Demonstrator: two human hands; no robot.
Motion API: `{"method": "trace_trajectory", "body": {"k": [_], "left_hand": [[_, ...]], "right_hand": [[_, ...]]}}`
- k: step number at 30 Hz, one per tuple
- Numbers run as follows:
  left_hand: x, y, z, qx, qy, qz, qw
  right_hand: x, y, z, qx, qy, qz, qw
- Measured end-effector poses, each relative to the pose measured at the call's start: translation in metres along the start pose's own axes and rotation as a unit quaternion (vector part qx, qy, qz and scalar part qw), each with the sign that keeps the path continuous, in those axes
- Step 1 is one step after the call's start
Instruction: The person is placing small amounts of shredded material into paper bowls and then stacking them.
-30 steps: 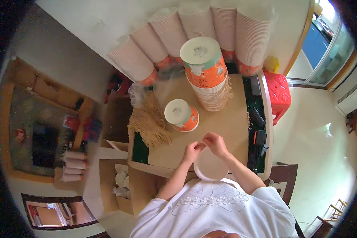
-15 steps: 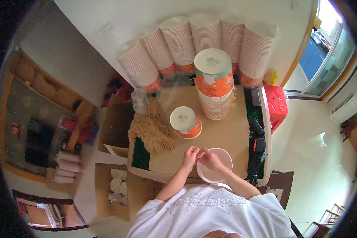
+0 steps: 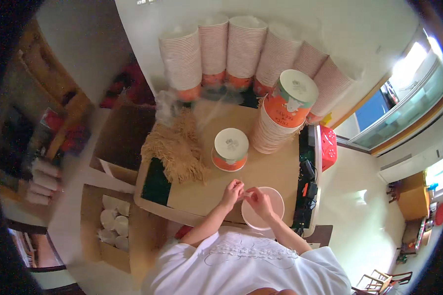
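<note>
My left hand (image 3: 233, 192) and my right hand (image 3: 259, 201) are close together near the front of the table, fingers pinched. Something small and pale shows between the fingertips, too small to name. The right hand lies over the rim of an open white paper bucket (image 3: 267, 216), which stands mouth up. Just beyond the hands, orange-and-green paper buckets (image 3: 231, 143) sit upside down, one nested over another. Left of these lies a heap of tan stringy cords (image 3: 174, 150). Farther right rises a taller upside-down stack of the same buckets (image 3: 290, 105).
Tall plastic-wrapped bucket stacks (image 3: 247, 46) line the wall behind the table. Small black devices and cables (image 3: 307, 189) lie along the right edge, beside a red stool (image 3: 328, 147). Open cardboard boxes (image 3: 91, 216) stand on the left, one with white rolls inside.
My view has turned, shifting the scene in the picture. Both hands remain pinched together beside the open bucket, with a slightly wider gap between them.
</note>
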State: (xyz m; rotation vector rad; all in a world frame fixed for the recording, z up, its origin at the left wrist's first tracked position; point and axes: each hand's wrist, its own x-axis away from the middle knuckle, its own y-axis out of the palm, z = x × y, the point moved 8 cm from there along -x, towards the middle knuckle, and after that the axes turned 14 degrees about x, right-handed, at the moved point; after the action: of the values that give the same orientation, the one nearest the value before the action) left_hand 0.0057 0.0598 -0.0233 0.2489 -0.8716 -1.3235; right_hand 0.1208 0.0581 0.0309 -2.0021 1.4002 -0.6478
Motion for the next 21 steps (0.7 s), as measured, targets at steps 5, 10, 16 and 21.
{"method": "trace_trajectory", "body": {"k": [5, 10, 16, 21], "left_hand": [[0.001, -0.003, 0.004, 0.044, -0.035, 0.01, 0.998], [-0.015, 0.0, -0.013, 0.04, -0.045, -0.054, 0.997], [-0.017, 0.002, -0.017, 0.037, -0.06, 0.008, 0.998], [-0.031, -0.017, -0.03, 0.038, -0.042, -0.016, 0.998]], "right_hand": [[0.001, 0.003, -0.02, 0.126, -0.015, -0.024, 0.992], [-0.006, -0.002, -0.008, 0.144, -0.02, -0.003, 0.989], [-0.011, -0.005, -0.003, 0.14, -0.005, 0.004, 0.99], [-0.011, 0.005, -0.012, 0.158, -0.016, -0.032, 0.987]]}}
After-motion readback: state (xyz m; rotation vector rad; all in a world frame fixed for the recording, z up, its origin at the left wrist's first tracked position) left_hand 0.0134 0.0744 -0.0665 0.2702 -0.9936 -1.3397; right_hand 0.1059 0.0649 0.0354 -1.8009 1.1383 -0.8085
